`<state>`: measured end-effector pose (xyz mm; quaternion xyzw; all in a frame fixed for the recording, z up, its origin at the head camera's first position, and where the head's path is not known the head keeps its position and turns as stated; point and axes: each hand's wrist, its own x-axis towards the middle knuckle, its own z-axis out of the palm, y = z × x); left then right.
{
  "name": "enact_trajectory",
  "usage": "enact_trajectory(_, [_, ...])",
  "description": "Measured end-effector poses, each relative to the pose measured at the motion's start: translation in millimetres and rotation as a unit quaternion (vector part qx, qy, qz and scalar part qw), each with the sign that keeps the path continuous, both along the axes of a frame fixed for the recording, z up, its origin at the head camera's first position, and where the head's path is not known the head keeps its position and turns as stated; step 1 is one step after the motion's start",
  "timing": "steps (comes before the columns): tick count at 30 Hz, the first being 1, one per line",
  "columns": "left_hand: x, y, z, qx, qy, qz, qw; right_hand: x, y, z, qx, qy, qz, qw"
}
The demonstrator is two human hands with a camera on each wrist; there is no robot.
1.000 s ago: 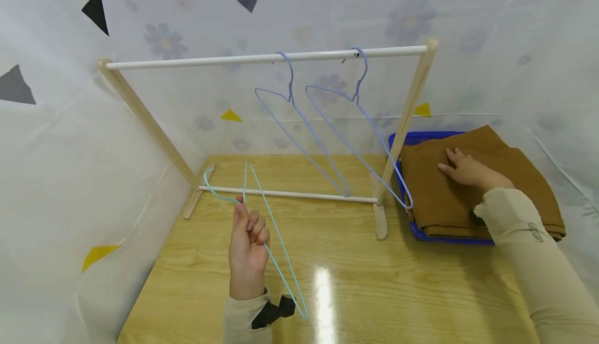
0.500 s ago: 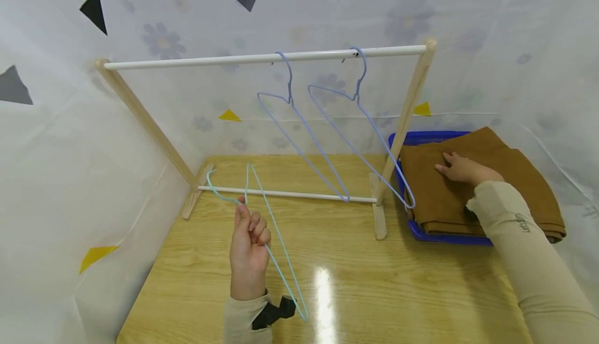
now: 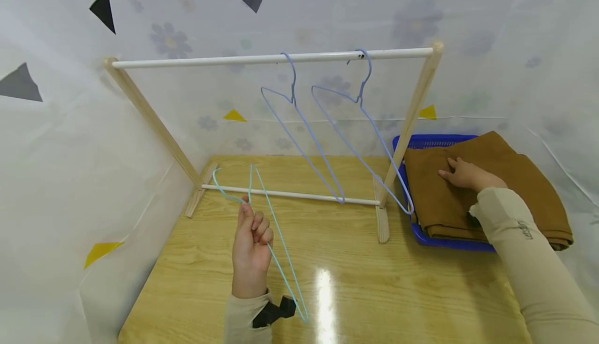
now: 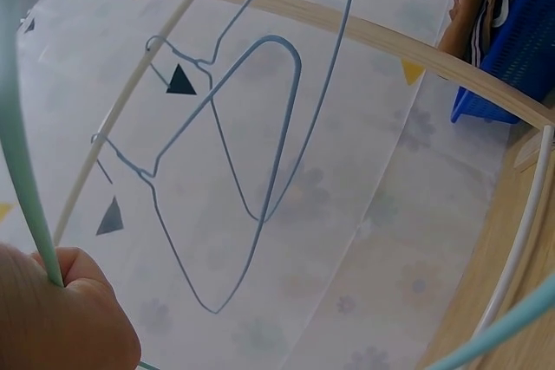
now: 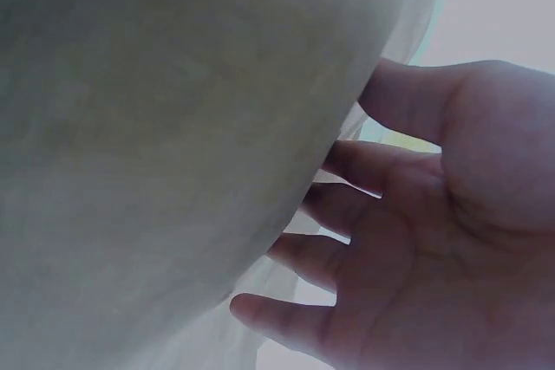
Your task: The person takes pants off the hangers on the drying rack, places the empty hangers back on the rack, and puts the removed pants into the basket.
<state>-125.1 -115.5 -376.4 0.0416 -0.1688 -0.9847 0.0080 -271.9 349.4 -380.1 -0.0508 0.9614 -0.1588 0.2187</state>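
Observation:
In the head view my left hand (image 3: 254, 248) pinches a mint-green wire clothes hanger (image 3: 286, 245) near its neck, above the table. The hook points left. The left wrist view shows the thumb against the green wire (image 4: 24, 179). My right hand (image 3: 471, 174) rests on a folded brown garment (image 3: 510, 198) in a blue basket (image 3: 432, 140), thumb and fingers spread apart on the cloth. In the right wrist view the right hand (image 5: 381, 231) has loosely extended fingers, their tips at a blurred pale surface (image 5: 165, 145).
A rack with a white rail (image 3: 201, 62) and wooden posts stands on the wooden table (image 3: 374, 287). Two lilac hangers, one mid-rail (image 3: 294, 81) and one farther right (image 3: 367, 76), hang from it. The right wooden post (image 3: 412, 120) stands just left of the basket. Patterned sheeting encloses the table.
My right hand has shifted slightly over the brown garment, its fingers drawing in a little. My left hand holds the green hanger almost still. The head view has swung slightly.

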Motion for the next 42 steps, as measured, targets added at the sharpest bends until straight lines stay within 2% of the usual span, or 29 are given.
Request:
enact_trajectory(6, [-4.6, 1.4, 1.3, -0.021, 0.006, -0.003, 0.9998, -0.1, 5.0, -0.1, -0.019, 0.022, 0.003, 1.0])
enact_trajectory(11, [-7.4, 1.2, 2.7, -0.032, 0.005, -0.002, 0.9995, 7.0, 5.1, 2.2, -0.024, 0.049, 0.009, 0.998])
enact_trajectory(15, [-9.5, 0.5, 5.2, -0.029, 0.013, -0.003, 0.9995, 16.3, -1.1, 5.5, -0.042, 0.078, 0.0, 0.996])
enact_trajectory(20, [-13.2, 0.9, 10.6, -0.051, 0.017, 0.001, 0.9985, 35.6, -13.9, 12.3, -0.081, 0.131, -0.014, 0.988])
enact_trajectory(25, [-18.1, 2.9, 20.2, -0.084, 0.029, 0.003, 0.996, 62.3, -27.1, 14.3, -0.118, 0.213, -0.04, 0.969])
enact_trajectory(30, [-25.7, 5.9, 32.4, -0.109, 0.047, 0.001, 0.9929, 92.7, -41.3, 12.1, -0.158, 0.263, -0.074, 0.949])
enact_trajectory(39, [-45.3, 11.8, 56.5, -0.125, 0.074, 0.01, 0.9893, 131.5, -67.1, 3.8, -0.199, 0.366, -0.134, 0.899])
enact_trajectory(42, [-53.7, 13.8, 67.5, -0.137, 0.082, 0.021, 0.987, 143.2, -77.6, -2.4, -0.2, 0.387, -0.151, 0.887])
